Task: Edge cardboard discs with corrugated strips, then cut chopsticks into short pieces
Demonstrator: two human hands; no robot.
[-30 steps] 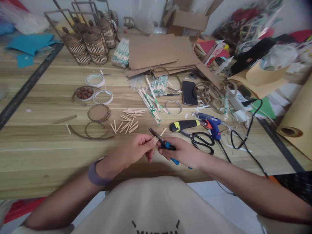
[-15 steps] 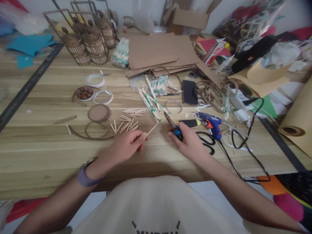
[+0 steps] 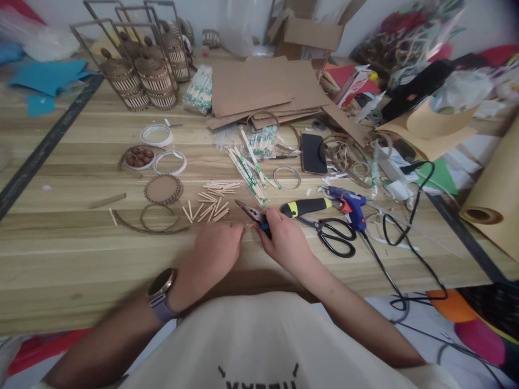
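My left hand [image 3: 217, 249] is closed, its back turned up, pinching a thin wooden stick [image 3: 248, 226] of which only a short bit shows. Beside it, my right hand [image 3: 286, 237] is wrapped round blue-and-black pliers [image 3: 253, 214], whose dark jaws point up and left. The two hands nearly meet. Just beyond them lie several short cut sticks [image 3: 217, 200] in a loose pile. Longer sticks in green-and-white wrappers [image 3: 246, 173] rest farther back. What the fingers of my left hand hold underneath is hidden.
Black scissors [image 3: 336, 237], a yellow-and-black handled tool [image 3: 308, 207] and a blue glue gun [image 3: 351, 205] with its cord lie right. Behind are a phone [image 3: 313, 154], cardboard sheets [image 3: 259, 86] and woven lanterns [image 3: 156, 81]. A cardboard disc [image 3: 163, 188] and tape rings [image 3: 170, 162] sit left.
My right hand has moved left with the pliers, close to my left hand, uncovering the scissors. My left hand has rolled over, its back and watch now up; the stick is mostly hidden.
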